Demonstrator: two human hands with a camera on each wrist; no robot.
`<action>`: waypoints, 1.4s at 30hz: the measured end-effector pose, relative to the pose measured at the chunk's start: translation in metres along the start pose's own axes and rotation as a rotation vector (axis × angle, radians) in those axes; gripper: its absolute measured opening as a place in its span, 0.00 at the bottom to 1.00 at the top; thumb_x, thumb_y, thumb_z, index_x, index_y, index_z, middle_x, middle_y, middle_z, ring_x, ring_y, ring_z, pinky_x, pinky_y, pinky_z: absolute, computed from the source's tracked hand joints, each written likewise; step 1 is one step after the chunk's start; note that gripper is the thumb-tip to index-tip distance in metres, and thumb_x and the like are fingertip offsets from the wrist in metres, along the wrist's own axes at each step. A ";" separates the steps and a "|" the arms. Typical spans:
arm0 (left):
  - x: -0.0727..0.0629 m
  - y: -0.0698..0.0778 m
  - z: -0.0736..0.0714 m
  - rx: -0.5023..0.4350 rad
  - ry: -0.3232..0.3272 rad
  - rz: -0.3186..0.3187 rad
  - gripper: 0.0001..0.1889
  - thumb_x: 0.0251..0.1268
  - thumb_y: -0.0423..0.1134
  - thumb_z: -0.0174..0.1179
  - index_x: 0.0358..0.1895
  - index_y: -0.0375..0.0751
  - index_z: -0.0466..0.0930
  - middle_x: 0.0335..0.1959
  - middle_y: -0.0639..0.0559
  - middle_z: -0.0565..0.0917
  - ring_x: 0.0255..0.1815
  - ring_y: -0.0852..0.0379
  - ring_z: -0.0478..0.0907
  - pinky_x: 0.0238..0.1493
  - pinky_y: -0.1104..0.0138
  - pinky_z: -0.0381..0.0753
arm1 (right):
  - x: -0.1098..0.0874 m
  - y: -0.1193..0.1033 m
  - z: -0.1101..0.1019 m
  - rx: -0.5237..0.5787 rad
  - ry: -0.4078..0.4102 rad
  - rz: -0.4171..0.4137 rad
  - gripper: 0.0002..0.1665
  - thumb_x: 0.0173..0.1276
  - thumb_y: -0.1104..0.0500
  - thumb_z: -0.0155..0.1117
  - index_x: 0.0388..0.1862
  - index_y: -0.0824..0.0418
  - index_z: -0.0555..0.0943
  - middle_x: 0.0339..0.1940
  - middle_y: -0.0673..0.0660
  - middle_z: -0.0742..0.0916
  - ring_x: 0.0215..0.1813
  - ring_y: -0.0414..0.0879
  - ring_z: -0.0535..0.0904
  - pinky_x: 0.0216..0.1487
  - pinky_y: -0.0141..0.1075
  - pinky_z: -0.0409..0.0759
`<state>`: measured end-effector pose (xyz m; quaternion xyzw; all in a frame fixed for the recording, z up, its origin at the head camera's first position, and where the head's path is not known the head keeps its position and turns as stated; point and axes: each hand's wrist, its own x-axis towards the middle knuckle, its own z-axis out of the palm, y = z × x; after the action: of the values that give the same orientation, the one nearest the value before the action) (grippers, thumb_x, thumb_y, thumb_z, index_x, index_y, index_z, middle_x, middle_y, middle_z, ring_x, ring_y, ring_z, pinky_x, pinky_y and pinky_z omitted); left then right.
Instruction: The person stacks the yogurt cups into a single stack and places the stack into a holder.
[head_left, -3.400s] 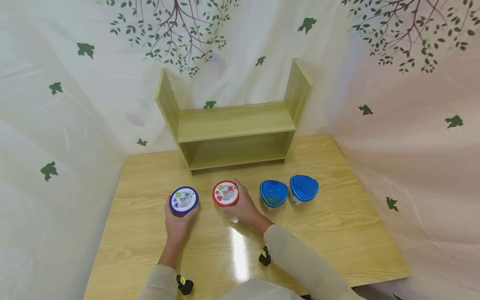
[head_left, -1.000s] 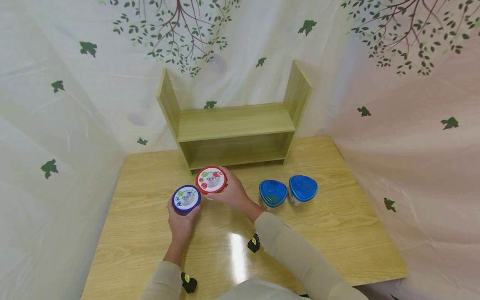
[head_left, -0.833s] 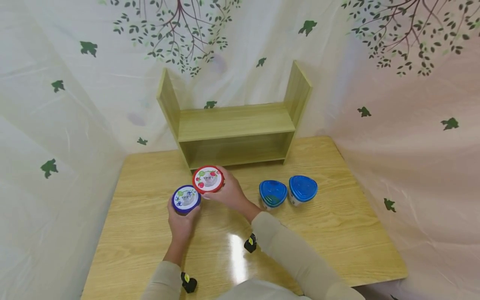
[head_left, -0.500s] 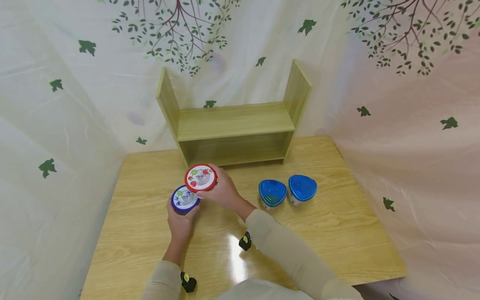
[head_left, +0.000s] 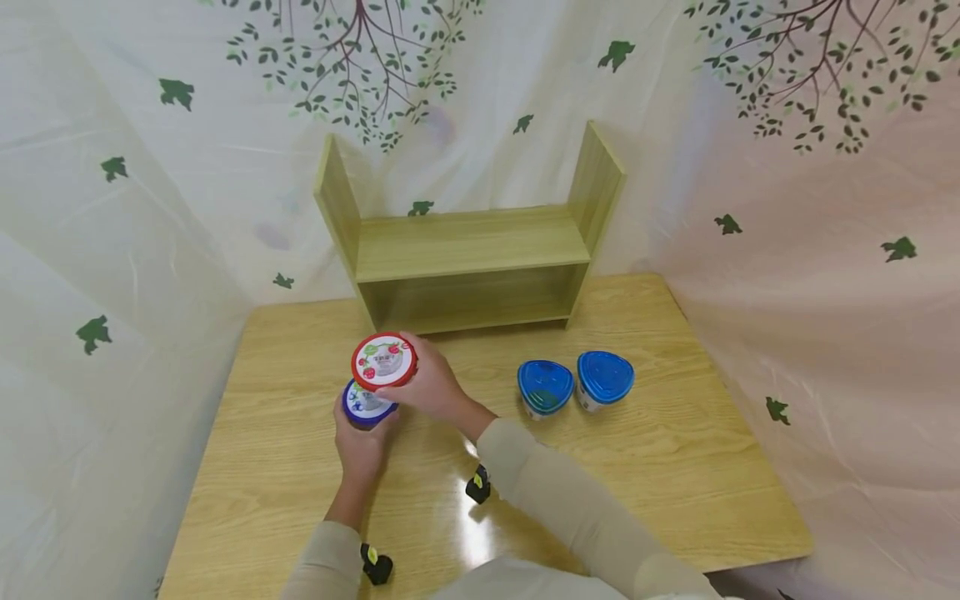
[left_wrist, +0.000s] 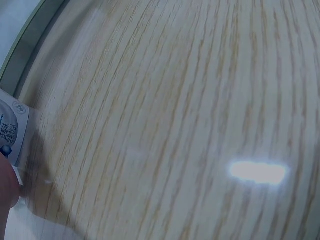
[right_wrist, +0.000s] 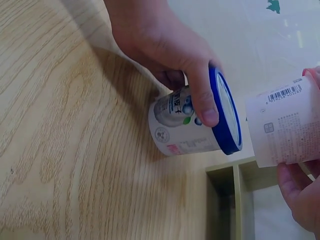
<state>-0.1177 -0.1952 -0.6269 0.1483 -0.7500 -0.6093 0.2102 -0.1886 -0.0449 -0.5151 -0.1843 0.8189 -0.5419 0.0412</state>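
On the table at left stands a round tub with a blue lid and blueberries on its label, my left hand curled round its side. My right hand holds a second round tub with a red lid and strawberries on top; in the head view it overlaps the blue lid. Seen from the right wrist, the red-lidded tub hangs over the blue-lidded tub with a narrow gap between, its base towards the blue lid. Only the edge of the blueberry tub shows in the left wrist view.
Two tubs with rounded-triangular blue lids, one nearer the middle and one farther right, stand on the wooden table. A two-level wooden shelf is at the back, close behind my hands. A printed curtain hangs around.
My right hand has lifted the red-lidded tub from beside the other and carried it left until it is over the blue-lidded tub. My left hand has kept its hold almost in place.
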 end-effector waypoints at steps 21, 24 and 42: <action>0.000 0.000 -0.001 0.014 0.015 -0.011 0.51 0.49 0.31 0.77 0.76 0.37 0.57 0.68 0.36 0.71 0.70 0.42 0.66 0.72 0.47 0.63 | -0.001 -0.011 0.030 -0.036 -0.064 -0.003 0.59 0.46 0.47 0.86 0.76 0.52 0.66 0.61 0.48 0.80 0.58 0.41 0.76 0.57 0.41 0.79; 0.000 0.002 -0.001 0.019 0.009 -0.009 0.50 0.50 0.31 0.77 0.76 0.37 0.57 0.68 0.36 0.72 0.70 0.42 0.67 0.71 0.47 0.63 | -0.001 -0.010 0.032 -0.057 -0.060 0.011 0.59 0.47 0.47 0.86 0.77 0.52 0.65 0.62 0.50 0.79 0.59 0.42 0.76 0.58 0.41 0.79; 0.000 0.005 -0.002 0.013 -0.004 -0.029 0.51 0.52 0.31 0.75 0.78 0.37 0.54 0.71 0.36 0.69 0.72 0.40 0.64 0.72 0.45 0.63 | -0.001 -0.006 0.036 -0.095 -0.067 0.008 0.66 0.51 0.46 0.84 0.82 0.54 0.55 0.69 0.55 0.75 0.66 0.48 0.73 0.65 0.45 0.76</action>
<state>-0.1170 -0.1955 -0.6215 0.1591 -0.7523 -0.6077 0.1988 -0.1761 -0.0781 -0.5243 -0.2007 0.8425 -0.4960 0.0619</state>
